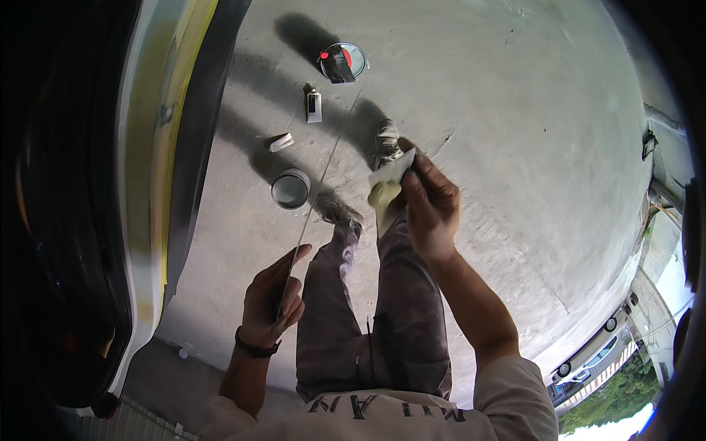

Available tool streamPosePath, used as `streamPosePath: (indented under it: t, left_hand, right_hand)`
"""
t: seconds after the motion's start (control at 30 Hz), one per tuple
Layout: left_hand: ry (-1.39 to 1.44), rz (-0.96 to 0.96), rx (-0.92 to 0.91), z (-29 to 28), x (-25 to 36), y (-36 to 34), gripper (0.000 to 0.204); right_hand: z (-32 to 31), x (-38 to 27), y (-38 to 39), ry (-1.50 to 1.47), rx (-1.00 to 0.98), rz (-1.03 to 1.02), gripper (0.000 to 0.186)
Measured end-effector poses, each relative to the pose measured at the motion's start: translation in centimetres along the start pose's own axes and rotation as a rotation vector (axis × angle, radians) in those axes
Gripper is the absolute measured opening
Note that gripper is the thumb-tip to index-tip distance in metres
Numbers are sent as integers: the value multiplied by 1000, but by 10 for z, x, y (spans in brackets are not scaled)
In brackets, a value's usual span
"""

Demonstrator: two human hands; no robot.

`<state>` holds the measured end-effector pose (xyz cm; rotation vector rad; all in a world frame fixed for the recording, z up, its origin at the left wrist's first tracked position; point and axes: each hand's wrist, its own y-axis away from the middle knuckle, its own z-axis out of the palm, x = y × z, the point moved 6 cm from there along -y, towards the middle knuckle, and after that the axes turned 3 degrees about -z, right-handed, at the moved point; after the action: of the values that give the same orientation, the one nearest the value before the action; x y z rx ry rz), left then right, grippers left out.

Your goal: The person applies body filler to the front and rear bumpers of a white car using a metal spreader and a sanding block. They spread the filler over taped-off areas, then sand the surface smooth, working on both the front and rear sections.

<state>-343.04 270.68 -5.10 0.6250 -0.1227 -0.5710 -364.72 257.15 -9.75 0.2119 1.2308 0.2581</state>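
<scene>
My right hand [434, 209] is closed in a pinch on a pale putty spreader [395, 169], held up in front of my legs. A lump of yellowish putty [382, 195] clings to the spreader and hangs off its lower side. Lower and to the left, my left hand [273, 298] grips a thin flat plate [292, 272], seen nearly edge-on, so its face is hidden. A dark band circles my left wrist. Beyond the left hand, an open round grey tin [291, 189] stands on the concrete floor [515, 184].
Along the left runs a vehicle body panel [140, 184] with yellowish patches and a yellow edge. Farther out on the floor are a round tin with red and black on top [344, 62], a tube [315, 107] and a small white piece [281, 142]. Parked cars [596, 345] show lower right.
</scene>
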Motion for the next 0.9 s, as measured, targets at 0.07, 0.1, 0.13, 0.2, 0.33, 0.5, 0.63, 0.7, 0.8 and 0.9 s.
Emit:
streamPosePath:
  t: [0.07, 0.1, 0.13, 0.2, 0.33, 0.5, 0.63, 0.7, 0.8, 0.9]
  left_hand:
    - [109, -95, 108, 3, -24, 2, 52]
    - [101, -134, 96, 8, -35, 0, 53]
    - [87, -172, 135, 9, -44, -4, 54]
    - [48, -138, 235, 5, -54, -22, 54]
    - [106, 110, 731, -71, -32, -83, 53]
    - [-619, 260, 964, -250, 62, -186, 41]
    - [-1207, 293, 1253, -358, 110, -194, 37]
    - [-1309, 341, 1246, -392, 127, -198, 40]
    - [-1472, 238, 1247, -438, 141, -198, 47]
    - [-1609, -201, 1410, -496, 126, -180, 47]
  right_hand:
    - [-36, -6, -77, -23, 139, -121, 38]
    - [-44, -8, -105, 29, 196, -170, 37]
    - [-41, -9, -116, 28, 230, -184, 34]
    - [-12, -4, -106, 88, 167, -159, 32]
    - [68, 0, -36, 182, -417, -232, 48]
    - [8, 34, -79, 161, -238, 115, 47]
    - [-40, 55, -125, 437, -345, 143, 43]
    - [-55, 71, -133, 507, -397, 202, 43]
    - [-71, 98, -137, 550, -416, 274, 43]
    - [-83, 125, -144, 588, -425, 261, 45]
